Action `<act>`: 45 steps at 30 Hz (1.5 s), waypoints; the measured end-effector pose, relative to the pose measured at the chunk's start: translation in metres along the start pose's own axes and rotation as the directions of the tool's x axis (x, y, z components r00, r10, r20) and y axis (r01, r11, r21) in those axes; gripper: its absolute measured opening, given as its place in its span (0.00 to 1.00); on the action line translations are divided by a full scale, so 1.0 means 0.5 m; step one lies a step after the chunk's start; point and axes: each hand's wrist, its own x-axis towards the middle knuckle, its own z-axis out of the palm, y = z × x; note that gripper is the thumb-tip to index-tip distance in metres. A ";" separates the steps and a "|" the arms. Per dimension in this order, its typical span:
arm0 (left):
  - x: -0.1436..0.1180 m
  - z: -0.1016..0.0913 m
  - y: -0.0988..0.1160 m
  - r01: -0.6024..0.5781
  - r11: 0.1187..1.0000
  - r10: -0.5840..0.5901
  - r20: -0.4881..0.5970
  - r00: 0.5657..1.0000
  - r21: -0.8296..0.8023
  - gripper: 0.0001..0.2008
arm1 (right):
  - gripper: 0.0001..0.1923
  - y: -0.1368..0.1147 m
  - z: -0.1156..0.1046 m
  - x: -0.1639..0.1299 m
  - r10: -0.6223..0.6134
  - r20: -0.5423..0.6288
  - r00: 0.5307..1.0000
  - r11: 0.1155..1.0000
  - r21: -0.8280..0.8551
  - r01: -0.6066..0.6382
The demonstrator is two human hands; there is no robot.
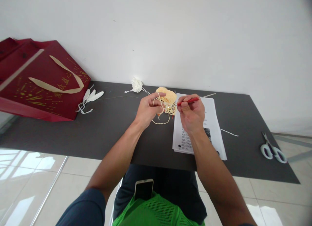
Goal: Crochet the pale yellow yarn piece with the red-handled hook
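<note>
My right hand (192,113) is closed round the red grip of a crochet hook (188,101), whose thin metal tip points left toward my other hand. Opposite it, my left hand (149,109) pinches pale yellow yarn (161,123), with a strand looped over the fingers. The hook's tip meets the yarn by the left fingertips; any stitches there are too small to make out. Just behind lies a pale yellow yarn ball (167,94) with loose tangled strands. Printed sheets (185,144) lie under my right hand and wrist.
Scissors (270,148) with light grey handles lie near the table's right end. A dark red gift bag (46,79) stands at the left, beside white crocheted pieces (91,96). White yarn (136,85) sits near the wall. A phone (144,189) rests on my lap.
</note>
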 end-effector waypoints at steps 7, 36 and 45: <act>-0.001 -0.005 0.000 0.040 0.999 -0.038 0.089 0.995 -0.026 0.26 | 0.22 -0.010 0.008 -0.002 0.035 0.004 0.999 0.999 -0.001 -0.035; 0.006 -0.008 -0.012 -0.181 0.975 0.193 0.080 0.978 -0.130 0.17 | 0.15 -0.015 0.023 -0.007 0.356 -0.022 0.934 0.869 0.376 -0.322; 0.007 0.006 -0.024 -0.276 0.947 0.296 -0.116 0.948 0.164 0.21 | 0.12 -0.004 0.068 -0.030 0.390 -0.132 0.911 0.857 0.415 -0.307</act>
